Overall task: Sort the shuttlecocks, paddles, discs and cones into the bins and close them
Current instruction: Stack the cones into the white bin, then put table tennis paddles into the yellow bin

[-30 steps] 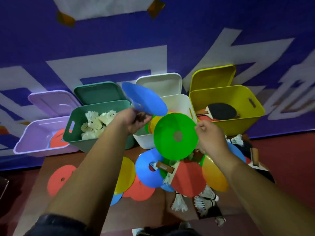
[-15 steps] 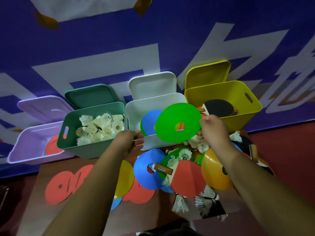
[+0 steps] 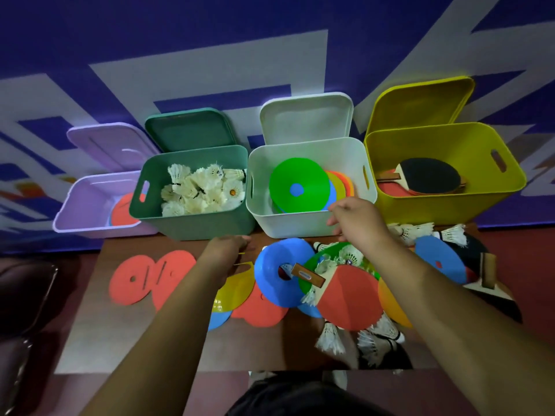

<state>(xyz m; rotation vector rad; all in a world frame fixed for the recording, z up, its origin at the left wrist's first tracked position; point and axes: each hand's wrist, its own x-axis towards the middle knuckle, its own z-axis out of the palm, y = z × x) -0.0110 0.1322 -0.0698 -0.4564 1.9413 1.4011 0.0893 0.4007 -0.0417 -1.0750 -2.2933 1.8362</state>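
Four open bins stand in a row at the table's far edge. The purple bin [image 3: 87, 205] holds an orange disc, the green bin [image 3: 192, 219] holds shuttlecocks [image 3: 201, 190], and the yellow bin [image 3: 444, 205] holds paddles [image 3: 429, 175]. In the white bin [image 3: 300, 226] a green cone [image 3: 297, 181] lies on top of other cones. My right hand [image 3: 357, 220] hovers at the white bin's near rim, fingers loose and holding nothing. My left hand [image 3: 225, 250] is low over the table by a yellow disc [image 3: 237, 289], also holding nothing.
A pile lies on the table in front of the bins: a blue cone [image 3: 279, 271], a red paddle [image 3: 348, 298], two orange discs [image 3: 135, 280], loose shuttlecocks [image 3: 330, 340] and a blue disc [image 3: 438, 262]. Each bin's lid leans open behind it. A dark chair [image 3: 24, 295] stands at the left.
The blue cone left my left hand and the green cone left my right hand; both now lie in the white bin. Both hands have dropped toward the table.
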